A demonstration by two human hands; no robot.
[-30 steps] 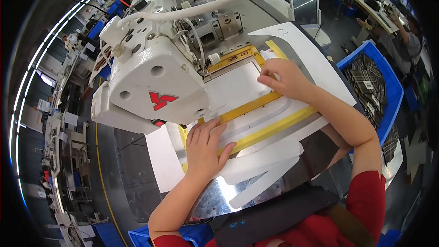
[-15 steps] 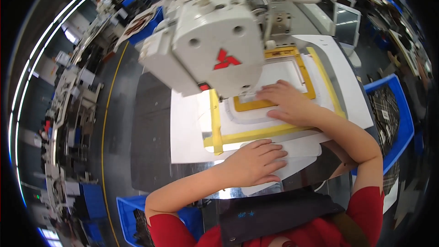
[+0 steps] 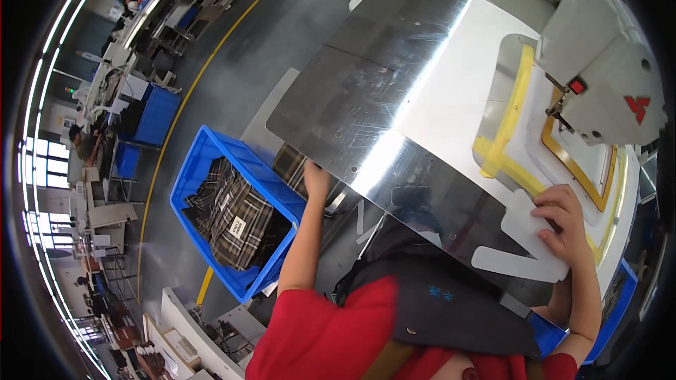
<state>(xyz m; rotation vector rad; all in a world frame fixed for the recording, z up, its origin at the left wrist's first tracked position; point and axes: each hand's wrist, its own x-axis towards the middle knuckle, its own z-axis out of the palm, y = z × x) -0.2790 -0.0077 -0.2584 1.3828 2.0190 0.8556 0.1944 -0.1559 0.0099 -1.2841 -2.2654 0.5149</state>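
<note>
My left hand [image 3: 316,181] reaches down beside the near edge of the dark shiny table [image 3: 352,91]. A piece of plaid cloth [image 3: 288,167] shows right next to it, but the fingertips are hidden, so a grip cannot be made out. My right hand [image 3: 565,224] rests at a flat white sheet template [image 3: 520,222], fingers bent a little and thumb apart. Beyond that hand lies a gold-coloured frame [image 3: 598,195] beneath the white machine head [image 3: 605,84]. Yellow tape [image 3: 517,109] borders the clear sheet around the frame.
A blue bin [image 3: 204,142] holding folded plaid cloth [image 3: 236,214] stands on the floor at the left. Another blue bin [image 3: 620,302] shows at the lower right. White board [image 3: 451,77] covers part of the table. Farther left are workbenches and a yellow floor line [image 3: 184,102].
My view has swung to the left. My left hand has gone from the template to beside the plaid cloth at the table edge; my right hand has moved from the gold frame to the white template.
</note>
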